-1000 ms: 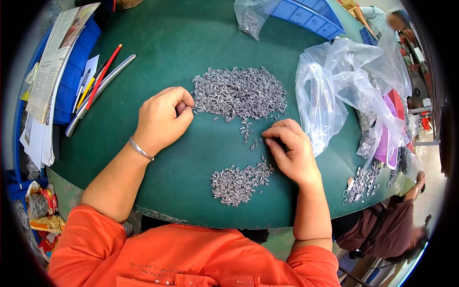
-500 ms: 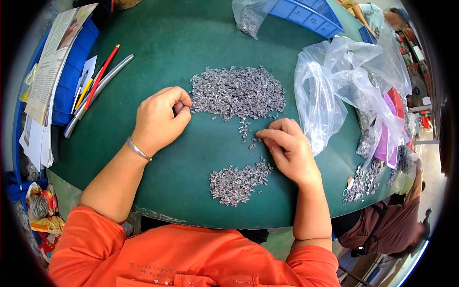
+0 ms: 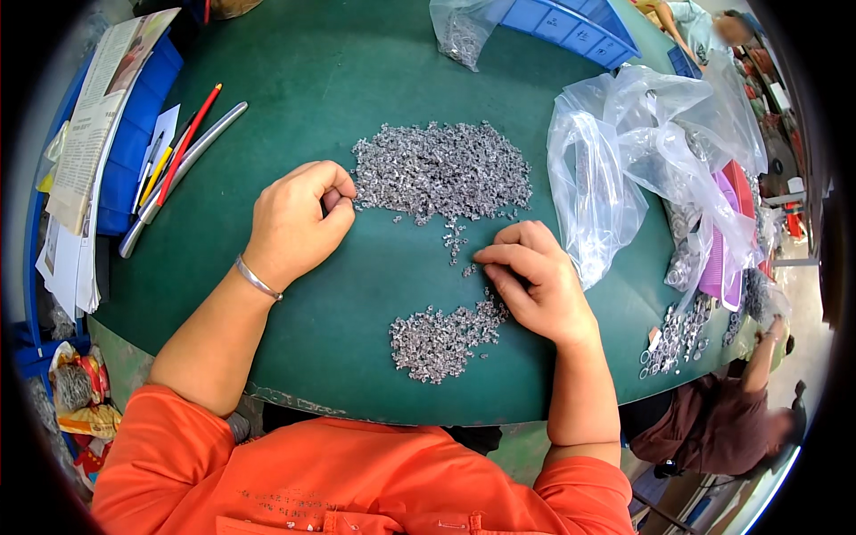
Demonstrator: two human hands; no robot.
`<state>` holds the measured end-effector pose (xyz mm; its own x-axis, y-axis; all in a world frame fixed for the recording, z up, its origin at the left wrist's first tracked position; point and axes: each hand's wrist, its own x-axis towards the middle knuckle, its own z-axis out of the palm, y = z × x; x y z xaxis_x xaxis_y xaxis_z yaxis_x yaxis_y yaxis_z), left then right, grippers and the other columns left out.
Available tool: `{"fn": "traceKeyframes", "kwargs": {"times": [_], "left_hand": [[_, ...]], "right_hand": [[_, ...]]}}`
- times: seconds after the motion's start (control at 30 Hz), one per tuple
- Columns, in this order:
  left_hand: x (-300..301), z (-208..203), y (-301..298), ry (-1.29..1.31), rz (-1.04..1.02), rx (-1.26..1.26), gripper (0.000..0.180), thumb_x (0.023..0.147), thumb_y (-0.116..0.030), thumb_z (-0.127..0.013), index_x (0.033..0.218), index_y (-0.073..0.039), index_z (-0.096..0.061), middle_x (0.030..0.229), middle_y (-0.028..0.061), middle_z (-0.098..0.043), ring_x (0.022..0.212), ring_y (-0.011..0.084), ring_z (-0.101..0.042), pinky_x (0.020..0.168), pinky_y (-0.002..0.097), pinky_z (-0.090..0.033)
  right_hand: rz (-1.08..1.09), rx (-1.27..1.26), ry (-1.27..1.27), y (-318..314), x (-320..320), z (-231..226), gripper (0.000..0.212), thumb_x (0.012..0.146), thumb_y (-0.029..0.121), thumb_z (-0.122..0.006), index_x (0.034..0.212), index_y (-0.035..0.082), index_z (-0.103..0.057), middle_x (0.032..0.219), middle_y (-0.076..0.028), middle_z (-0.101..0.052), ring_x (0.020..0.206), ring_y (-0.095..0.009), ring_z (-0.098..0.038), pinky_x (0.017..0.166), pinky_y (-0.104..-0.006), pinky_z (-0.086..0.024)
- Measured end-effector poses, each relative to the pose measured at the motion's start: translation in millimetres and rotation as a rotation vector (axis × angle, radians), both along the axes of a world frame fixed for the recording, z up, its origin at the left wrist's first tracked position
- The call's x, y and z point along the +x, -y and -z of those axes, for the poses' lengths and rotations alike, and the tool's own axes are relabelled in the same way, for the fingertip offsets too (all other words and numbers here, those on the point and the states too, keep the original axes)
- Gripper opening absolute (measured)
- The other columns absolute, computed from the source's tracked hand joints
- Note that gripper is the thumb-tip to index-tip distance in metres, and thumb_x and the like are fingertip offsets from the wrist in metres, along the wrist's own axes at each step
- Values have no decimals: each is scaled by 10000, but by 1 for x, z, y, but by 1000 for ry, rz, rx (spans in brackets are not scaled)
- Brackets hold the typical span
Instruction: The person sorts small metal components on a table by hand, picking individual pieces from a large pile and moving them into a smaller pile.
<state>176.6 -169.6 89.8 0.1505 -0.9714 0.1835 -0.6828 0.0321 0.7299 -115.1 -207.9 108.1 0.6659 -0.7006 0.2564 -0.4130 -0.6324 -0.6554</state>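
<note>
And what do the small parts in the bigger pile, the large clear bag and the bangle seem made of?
Small parts: perhaps metal, from their grey glints, though translucent plastic is possible.
Large clear bag: thin, glossy plastic film, judging by its see-through creases.
Bangle: likely polished metal, given its smooth silver sheen.

Green tabletop [image 3: 294, 89], outline bowed by lens, spans under L hand [image 3: 303, 209] & R hand [image 3: 535, 276]; its near edge [image 3: 294, 403], worn & chipped, runs on body side of both. Far L of L hand: blue rack [image 3: 36, 348], w/ greenish floor patch [image 3: 125, 357] btwn rack & table. Far R of R hand: pale floor [image 3: 811, 339]; beyond, cluttered dark shelving [image 3: 774, 143]; bright strip [image 3: 776, 486] nearer body.
</note>
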Motion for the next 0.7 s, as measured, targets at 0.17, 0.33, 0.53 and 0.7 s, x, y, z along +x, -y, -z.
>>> {"fn": "traceKeyframes", "kwargs": {"times": [0.17,0.33,0.53,0.7], "left_hand": [[0,0,0,13,2,3,57,820,-2,-659,873,-19,-672,770,31,-621,638,90,-565,588,257,-457],[1,0,0,15,7,8,57,822,4,-659,873,-18,-672,768,27,-618,639,85,-562,585,254,-453],[0,0,0,10,3,2,56,822,5,-659,873,-14,-670,766,27,-616,630,80,-553,580,252,-448],[0,1,0,10,8,-13,59,821,7,-657,874,-14,-670,764,27,-617,626,79,-550,578,250,-447]], "right_hand": [[-6,-35,-39,1,-1,1,174,774,-1,-755,935,53,-715,948,-87,-625,871,-302,-577,786,-391,-482],[-10,-7,-19,-1,2,-3,169,764,17,-767,923,55,-723,945,-79,-625,875,-301,-580,791,-398,-483],[-2,-23,-36,0,-2,4,154,766,24,-770,909,56,-724,948,-69,-625,880,-291,-581,803,-396,-475],[-19,-50,-43,-2,4,0,150,757,32,-778,893,59,-721,940,-62,-626,873,-284,-581,799,-391,-479]]}}
